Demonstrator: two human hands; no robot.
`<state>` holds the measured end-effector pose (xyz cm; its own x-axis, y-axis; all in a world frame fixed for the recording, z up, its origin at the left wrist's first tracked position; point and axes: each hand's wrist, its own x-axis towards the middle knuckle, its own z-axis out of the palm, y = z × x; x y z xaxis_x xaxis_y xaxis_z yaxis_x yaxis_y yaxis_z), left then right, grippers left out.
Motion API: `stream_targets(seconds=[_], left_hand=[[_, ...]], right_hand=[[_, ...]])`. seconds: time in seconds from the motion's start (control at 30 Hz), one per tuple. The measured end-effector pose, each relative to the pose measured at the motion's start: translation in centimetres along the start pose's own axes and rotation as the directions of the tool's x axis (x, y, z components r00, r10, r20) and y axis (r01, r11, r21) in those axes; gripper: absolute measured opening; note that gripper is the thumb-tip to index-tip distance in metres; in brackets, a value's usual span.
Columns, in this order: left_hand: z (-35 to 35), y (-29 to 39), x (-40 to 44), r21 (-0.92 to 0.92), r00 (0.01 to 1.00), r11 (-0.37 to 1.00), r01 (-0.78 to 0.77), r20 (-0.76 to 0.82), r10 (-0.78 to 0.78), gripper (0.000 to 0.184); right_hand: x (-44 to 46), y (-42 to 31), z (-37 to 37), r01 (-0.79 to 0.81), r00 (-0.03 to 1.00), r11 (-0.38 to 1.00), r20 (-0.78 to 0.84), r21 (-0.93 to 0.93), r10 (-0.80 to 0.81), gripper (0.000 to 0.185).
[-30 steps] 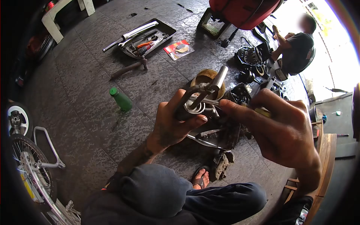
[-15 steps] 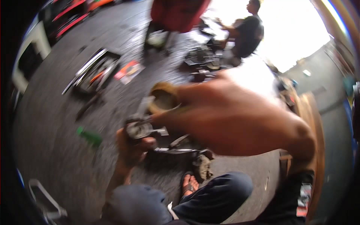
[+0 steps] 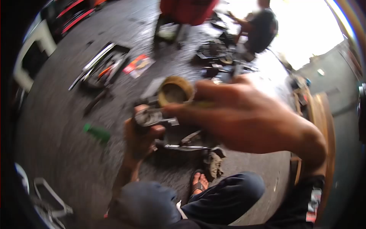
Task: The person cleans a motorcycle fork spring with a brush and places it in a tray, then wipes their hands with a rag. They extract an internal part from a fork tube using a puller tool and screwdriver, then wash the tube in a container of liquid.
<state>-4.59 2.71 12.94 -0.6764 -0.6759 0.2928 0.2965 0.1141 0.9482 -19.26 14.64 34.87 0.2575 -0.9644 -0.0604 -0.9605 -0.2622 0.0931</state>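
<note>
My left hand [image 3: 139, 133] is wrapped round a metal cylindrical part [image 3: 148, 116], its round opening facing up. My right hand [image 3: 236, 114] reaches in from the right, fingers bent toward the part. Its fingertips are close to the opening, and something thin and yellowish shows between them, too blurred to name. Just beyond the fingers stands a round tan container [image 3: 175, 91]. Below the hands lies a dark tray [image 3: 183, 147] with a light metal edge, partly hidden by my right hand. A crumpled rag [image 3: 215, 164] sits beside my sandalled foot.
At the left are a green bottle [image 3: 97, 133], a hammer [image 3: 95, 102] and a tool tray [image 3: 105, 68]. A red and white packet [image 3: 138, 65] lies near them. Engine parts [image 3: 215, 51] and a seated person [image 3: 261, 30] are at the back right; a wooden bench [image 3: 322, 114] is at the right.
The view has swung right, so the floor items appear farther left. My right hand has turned and now stretches across toward the metal part, which my left hand still holds.
</note>
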Motion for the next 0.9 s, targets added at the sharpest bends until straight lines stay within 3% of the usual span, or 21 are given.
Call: stream_targets(seconds=[0.1,0.17,0.5,0.57,0.67,0.77,0.9], left_hand=[[0.2,1.1,0.0,0.043,0.998,0.998,-0.054,0.043,0.053,0.058],[-0.1,0.5,-0.1,0.029,0.973,0.984,-0.176,0.158,0.169,0.058],[0.1,1.7,-0.1,0.024,0.958,0.985,-0.172,0.235,0.162,0.056],[-0.1,1.3,-0.4,0.050,0.941,0.987,-0.152,0.312,0.129,0.053],[0.6,1.7,-0.4,-0.025,0.924,0.982,-0.185,0.336,0.182,0.066],[0.8,1.7,-0.2,-0.026,0.912,0.986,-0.165,0.376,0.162,0.066],[0.7,1.9,-0.1,-0.009,0.942,0.995,-0.102,0.321,0.100,0.068]], right_hand=[[0.7,-0.2,-1.0,0.019,1.000,0.993,-0.018,0.113,-0.017,0.052],[0.8,-0.2,-1.3,-0.005,1.000,0.984,-0.009,0.177,0.007,0.051],[1.5,1.5,-2.3,0.009,0.995,0.930,0.094,0.368,-0.047,0.043],[1.4,2.1,-2.4,0.007,0.991,0.913,0.119,0.408,-0.061,0.041],[1.4,2.3,-2.7,0.006,0.975,0.906,0.200,0.423,-0.099,0.041],[1.2,1.1,-2.8,-0.028,0.958,0.968,0.284,0.249,-0.046,0.040],[0.9,1.2,-2.0,0.000,0.987,0.951,0.155,0.309,-0.050,0.039]])
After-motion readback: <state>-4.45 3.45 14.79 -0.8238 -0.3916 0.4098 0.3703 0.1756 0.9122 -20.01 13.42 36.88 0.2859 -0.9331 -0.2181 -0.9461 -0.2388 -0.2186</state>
